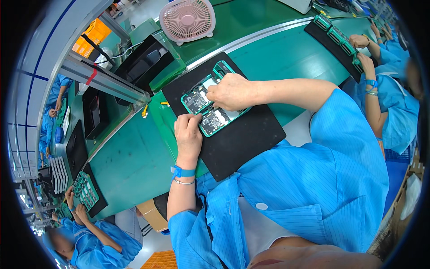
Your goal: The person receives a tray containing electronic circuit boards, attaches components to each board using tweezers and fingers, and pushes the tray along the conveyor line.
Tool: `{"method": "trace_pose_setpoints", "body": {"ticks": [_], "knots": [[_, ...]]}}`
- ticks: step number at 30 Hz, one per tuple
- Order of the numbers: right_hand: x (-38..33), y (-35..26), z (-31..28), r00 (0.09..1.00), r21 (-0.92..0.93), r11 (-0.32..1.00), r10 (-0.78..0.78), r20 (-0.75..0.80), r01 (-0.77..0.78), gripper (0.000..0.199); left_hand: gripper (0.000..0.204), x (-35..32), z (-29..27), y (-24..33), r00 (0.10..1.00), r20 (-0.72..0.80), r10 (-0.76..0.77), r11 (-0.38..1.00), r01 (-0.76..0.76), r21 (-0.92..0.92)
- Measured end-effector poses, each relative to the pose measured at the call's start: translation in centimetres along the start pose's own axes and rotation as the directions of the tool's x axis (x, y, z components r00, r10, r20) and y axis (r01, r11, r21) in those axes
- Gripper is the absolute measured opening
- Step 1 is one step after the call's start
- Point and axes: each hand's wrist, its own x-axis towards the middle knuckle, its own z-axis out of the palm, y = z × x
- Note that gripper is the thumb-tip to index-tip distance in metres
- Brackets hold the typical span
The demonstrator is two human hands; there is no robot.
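A green tray (206, 132) lies on a black mat (244, 145). In it sit opened phone-like devices (197, 99) with dark circuit boards and silvery parts; a further section (222, 68) of the tray shows at its far end. My left hand (188, 134) is closed, its thumb and fingertips at the tray's near left edge, and a blue strap circles that wrist. Over the middle of the tray my right hand (232, 92) is curled with its fingers pressed together. Its fingertips touch down among the boards, and whatever they hold is hidden.
Beyond the bench's metal rail stand a pink fan (188, 20) and a black open box (145, 62). A metal post (107, 80) rises left of the mat. Co-workers in blue (101, 237) work at similar trays on both sides, one tray (85, 192) at lower left.
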Motion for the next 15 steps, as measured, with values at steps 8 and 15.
{"method": "trace_pose_setpoints", "body": {"ticks": [8, 15], "knots": [[-0.1, 0.0, -0.1, 1.0, 0.029, 1.0, 0.002, 0.007, -0.002, 0.018, 0.02, 0.6, -0.3, -0.6, 0.996, 0.065, 0.054, 0.998, -0.052, -0.021], [0.1, 0.0, -0.1, 1.0, 0.014, 1.0, -0.007, 0.028, 0.007, 0.019, 0.018, 1.5, -1.7, -0.8, 0.979, 0.184, 0.087, 0.991, -0.067, -0.113]]}}
